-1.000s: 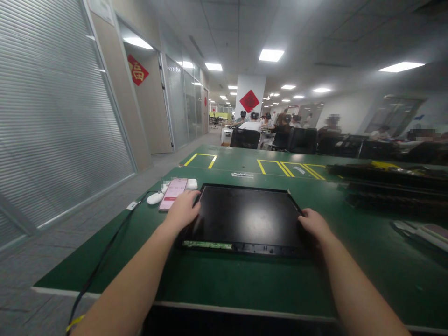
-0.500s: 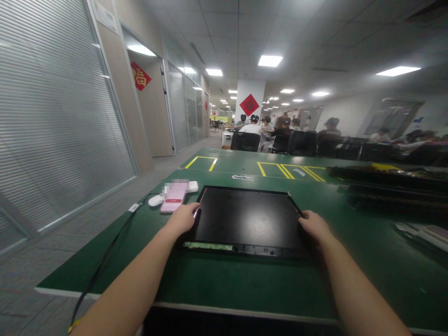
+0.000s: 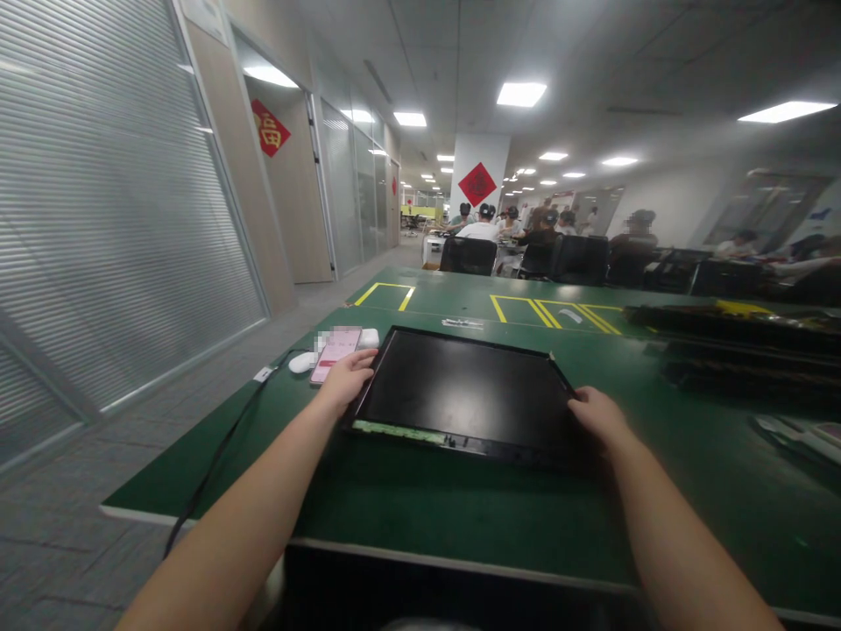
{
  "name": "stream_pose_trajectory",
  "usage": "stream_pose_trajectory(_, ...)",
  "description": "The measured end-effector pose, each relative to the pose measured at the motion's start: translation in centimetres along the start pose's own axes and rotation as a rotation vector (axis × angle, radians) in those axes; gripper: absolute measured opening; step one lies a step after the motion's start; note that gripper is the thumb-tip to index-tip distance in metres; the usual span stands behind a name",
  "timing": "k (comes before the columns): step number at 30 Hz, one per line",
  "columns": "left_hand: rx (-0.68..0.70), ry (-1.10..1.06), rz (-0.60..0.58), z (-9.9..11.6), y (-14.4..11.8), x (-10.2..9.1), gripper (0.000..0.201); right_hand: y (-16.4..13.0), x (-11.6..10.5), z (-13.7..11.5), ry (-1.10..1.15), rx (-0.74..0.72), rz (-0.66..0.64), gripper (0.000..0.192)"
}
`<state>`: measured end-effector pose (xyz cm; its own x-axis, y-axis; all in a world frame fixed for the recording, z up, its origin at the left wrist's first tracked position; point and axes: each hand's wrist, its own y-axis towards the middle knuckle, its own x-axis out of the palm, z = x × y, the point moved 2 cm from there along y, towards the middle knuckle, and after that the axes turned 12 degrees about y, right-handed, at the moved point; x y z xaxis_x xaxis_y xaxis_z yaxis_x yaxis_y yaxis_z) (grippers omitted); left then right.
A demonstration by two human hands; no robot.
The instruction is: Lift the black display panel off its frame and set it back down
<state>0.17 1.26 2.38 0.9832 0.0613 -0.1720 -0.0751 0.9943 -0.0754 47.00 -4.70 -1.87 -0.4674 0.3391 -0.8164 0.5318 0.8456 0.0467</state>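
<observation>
Panel (image 3: 460,386) sits between both hands at the desk (image 3: 460,508), long axis left-right, right end skewed nearer the person. Right hand (image 3: 601,419) grips the right short edge, thumb on top. Left hand (image 3: 348,381) touches the left short edge; can't tell if that grip is closed. Neither's clearly nearer.

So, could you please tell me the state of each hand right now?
Left hand: at the left edge of the dark panel; its grip cannot be told.
Right hand: closed, holding the dark panel by its right edge.
</observation>
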Motion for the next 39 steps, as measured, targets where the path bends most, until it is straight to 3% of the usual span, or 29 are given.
stream_pose_trajectory(6,-0.094,-0.029,0.071,0.24,0.28,0.0,0.043,-0.29,-0.36,-0.46,0.007,0.011,-0.035,0.044)
stream_pose_trajectory(11,-0.22,-0.061,0.007,-0.1,0.46,0.22,0.058,-0.23,-0.3,-0.39,0.006,0.003,-0.023,0.043)
stream_pose_trajectory(18,-0.263,-0.15,-0.056,0.14,0.13,0.51,0.063,-0.05,-0.25,-0.19,0.026,0.003,-0.019,0.042)
stream_pose_trajectory(24,-0.2,-0.103,-0.101,0.15,-0.24,0.25,0.077,-0.13,-0.44,-0.31,0.022,-0.006,-0.013,0.042)
stream_pose_trajectory(27,-0.193,-0.118,-0.135,0.06,-0.28,0.11,0.07,-0.2,-0.45,-0.36,0.035,-0.011,-0.022,0.043)
stream_pose_trajectory(32,-0.161,-0.117,-0.21,0.05,-0.43,0.28,0.038,-0.27,-0.49,-0.41,0.078,-0.02,-0.022,0.042)
stream_pose_trajectory(39,-0.134,0.002,-0.165,-0.15,-0.1,-0.08,0.015,-0.14,-0.47,-0.38,0.127,-0.077,0.0,0.036)
